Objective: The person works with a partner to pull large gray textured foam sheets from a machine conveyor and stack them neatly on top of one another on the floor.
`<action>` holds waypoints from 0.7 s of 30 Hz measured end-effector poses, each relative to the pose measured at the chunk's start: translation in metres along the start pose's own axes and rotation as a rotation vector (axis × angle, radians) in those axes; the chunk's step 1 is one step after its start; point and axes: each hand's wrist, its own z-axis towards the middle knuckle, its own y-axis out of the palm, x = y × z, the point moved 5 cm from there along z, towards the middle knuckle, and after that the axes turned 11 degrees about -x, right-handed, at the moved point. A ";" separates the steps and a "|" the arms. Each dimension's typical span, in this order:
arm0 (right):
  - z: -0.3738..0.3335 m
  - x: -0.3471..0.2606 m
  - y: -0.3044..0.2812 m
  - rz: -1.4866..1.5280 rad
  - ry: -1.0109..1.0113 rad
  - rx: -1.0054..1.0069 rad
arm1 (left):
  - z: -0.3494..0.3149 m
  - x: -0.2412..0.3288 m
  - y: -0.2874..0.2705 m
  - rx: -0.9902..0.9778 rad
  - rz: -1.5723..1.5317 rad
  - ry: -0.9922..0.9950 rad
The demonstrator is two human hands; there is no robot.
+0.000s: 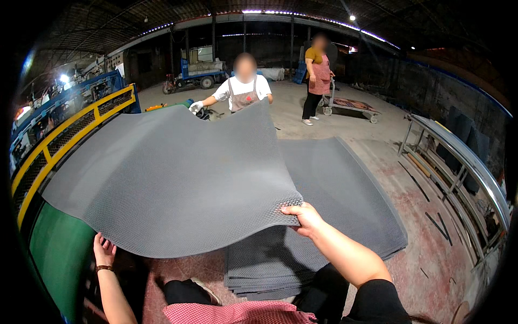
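Warehouse floor: grey textured rubber mat [172,183], billowed; right hand [305,217] pinches 4 o'clock corner, left hand [103,251] spread beneath 7 o'clock edge.

Left hand [103,249], lower left of frame: dark band on the wrist, forearm bare. Right hand [306,217], centre: black short sleeve. Red-and-white checked garment at lower edge, dark trousers.
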 end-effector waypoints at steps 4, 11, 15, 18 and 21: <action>-0.001 -0.008 -0.017 0.029 -0.052 0.019 | 0.006 0.007 -0.008 0.015 0.055 0.018; -0.008 -0.023 -0.041 0.086 -0.118 0.083 | 0.007 0.012 -0.013 0.069 0.051 0.041; -0.012 -0.036 -0.052 0.102 -0.168 0.138 | 0.011 0.014 -0.018 0.070 0.049 0.058; -0.016 -0.045 -0.060 0.129 -0.218 0.216 | 0.012 0.016 -0.017 0.052 0.016 0.062; -0.018 -0.054 -0.070 0.175 -0.256 0.178 | 0.013 0.018 -0.017 0.025 0.014 0.084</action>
